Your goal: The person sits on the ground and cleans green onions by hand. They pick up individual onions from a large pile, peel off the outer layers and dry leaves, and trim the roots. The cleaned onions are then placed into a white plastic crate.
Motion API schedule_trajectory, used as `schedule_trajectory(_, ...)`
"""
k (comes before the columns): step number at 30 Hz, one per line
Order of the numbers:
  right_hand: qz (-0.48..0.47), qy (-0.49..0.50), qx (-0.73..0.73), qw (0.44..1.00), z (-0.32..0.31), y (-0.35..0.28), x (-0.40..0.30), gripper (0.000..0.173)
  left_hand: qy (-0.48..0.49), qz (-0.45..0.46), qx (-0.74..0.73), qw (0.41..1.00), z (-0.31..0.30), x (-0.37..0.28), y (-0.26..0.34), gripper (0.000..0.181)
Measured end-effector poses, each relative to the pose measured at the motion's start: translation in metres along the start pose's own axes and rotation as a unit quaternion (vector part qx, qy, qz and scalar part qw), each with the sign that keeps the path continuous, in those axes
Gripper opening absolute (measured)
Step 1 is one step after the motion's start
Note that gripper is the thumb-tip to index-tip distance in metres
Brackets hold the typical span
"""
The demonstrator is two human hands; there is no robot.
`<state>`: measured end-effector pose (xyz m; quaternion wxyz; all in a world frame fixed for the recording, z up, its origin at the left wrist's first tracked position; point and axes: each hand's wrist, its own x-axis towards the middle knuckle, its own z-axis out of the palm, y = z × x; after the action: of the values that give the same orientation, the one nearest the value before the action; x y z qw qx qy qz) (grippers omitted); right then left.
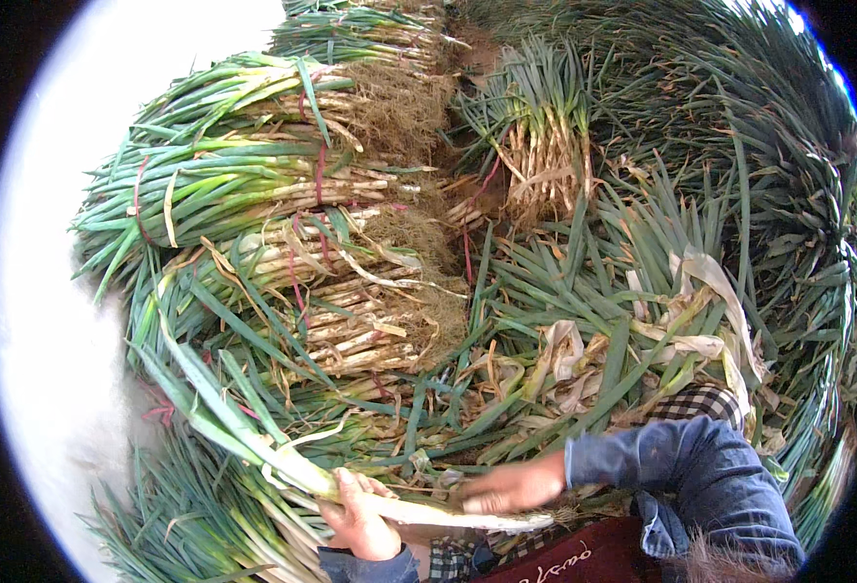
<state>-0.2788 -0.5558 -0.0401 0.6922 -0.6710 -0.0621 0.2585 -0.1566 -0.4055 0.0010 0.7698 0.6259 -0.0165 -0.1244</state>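
Note:
A single large green onion [443,511] lies across the front, its white stalk to the right and its split green leaves reaching up and left. My left hand [363,516] grips it around the upper white stalk, thumb on top. Just above the root half hovers my right hand [512,487], blurred, fingers pointing left; whether it touches the stalk or pinches anything is unclear. Beneath my left hand lie more loose green onions [275,521]. Peeled leaves and dry skins [567,357] are heaped beyond my right arm.
Bundles of green onions [253,175] bound with red ties [320,175] are stacked at the left, roots facing right. Another bunch [548,138] leans upright near the back. A large mass of green onions [690,109] fills the right side. A pale floor [57,291] borders the left.

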Motion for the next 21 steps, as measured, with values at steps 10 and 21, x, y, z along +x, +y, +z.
schedule_trajectory(10, 0.062, 0.169, -0.078, 0.981, 0.084, -0.007, -0.026, 0.049, -0.154, -0.102, -0.377, 0.908, -0.059, 0.022, 0.021, 0.040)
schedule_trajectory(21, 0.006, -0.001, 0.401, 0.916, 0.137, -0.008, -0.022, 0.059, -0.167, -0.170, -0.615, 0.752, -0.107, 0.042, 0.011, 0.046)
